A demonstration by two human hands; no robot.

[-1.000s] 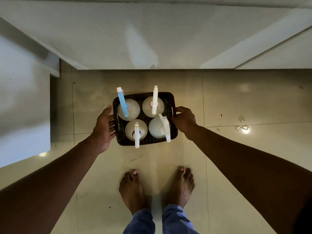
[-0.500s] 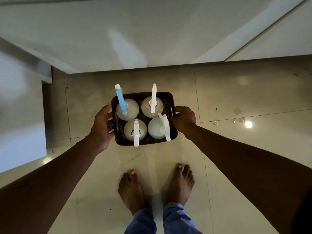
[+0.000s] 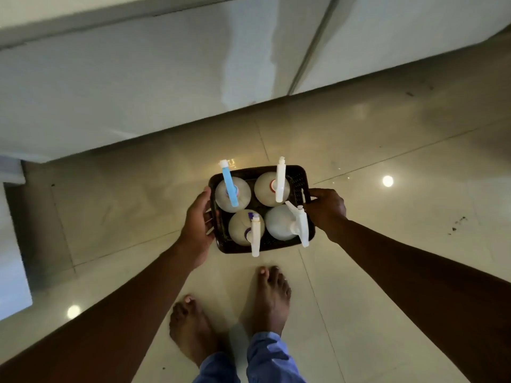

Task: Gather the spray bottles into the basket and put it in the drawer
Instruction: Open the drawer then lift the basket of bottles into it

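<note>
A dark woven basket (image 3: pixel 298 176) hangs above the tiled floor, carried between both hands. Several white spray bottles stand upright inside it: one with a blue trigger head (image 3: pixel 230 186) at the back left, one with a white head (image 3: pixel 280 180) at the back right, one with a purple collar (image 3: pixel 254 233) at the front left, and a plain white one (image 3: pixel 279 222) at the front right. My left hand (image 3: pixel 197 222) grips the basket's left rim, fingers curled under it. My right hand (image 3: pixel 326 208) grips the right rim.
White cabinet fronts (image 3: pixel 138 78) run across the top of the view, with a vertical seam (image 3: pixel 312 45) between two panels. A white unit (image 3: pixel 11 244) stands at the left edge. My bare feet (image 3: pixel 265 299) stand on the glossy cream floor tiles (image 3: pixel 387 244) below the basket.
The view has swung, so the cabinet now slants across the top. The basket stays held in both hands. My right foot has stepped forward of the left.
</note>
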